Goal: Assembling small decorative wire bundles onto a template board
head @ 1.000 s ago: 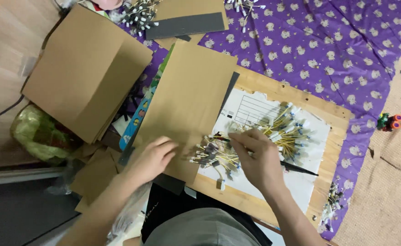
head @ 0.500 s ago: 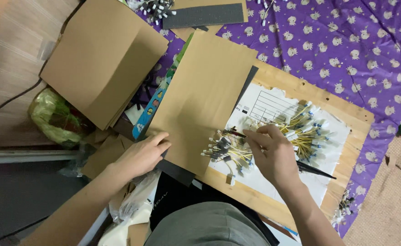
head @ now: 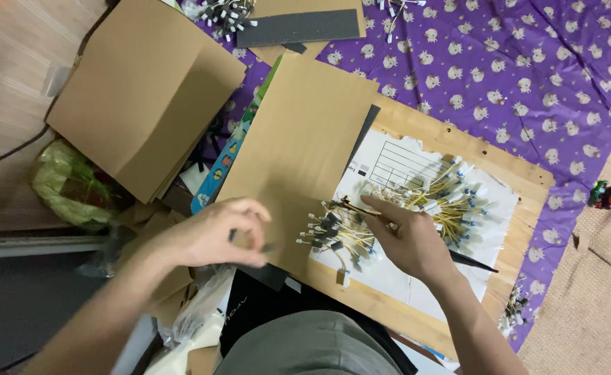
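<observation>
Left hand (head: 211, 232) curls loosely over the brown cardboard sheet (head: 298, 149), fingers half closed. Right hand (head: 406, 236) pinches one yellow wire from the bundle of yellow wires (head: 395, 208) lying on the white paper (head: 416, 278).

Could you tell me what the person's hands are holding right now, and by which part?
The right hand pinches one yellow-wired piece by its end; whether the blurred left hand holds anything cannot be told.

left hand (head: 211, 232): motion-blurred; grasp unclear
grey strip (head: 298, 28): top cut by upper edge
small wired parts (head: 340, 232): too small to identify
</observation>
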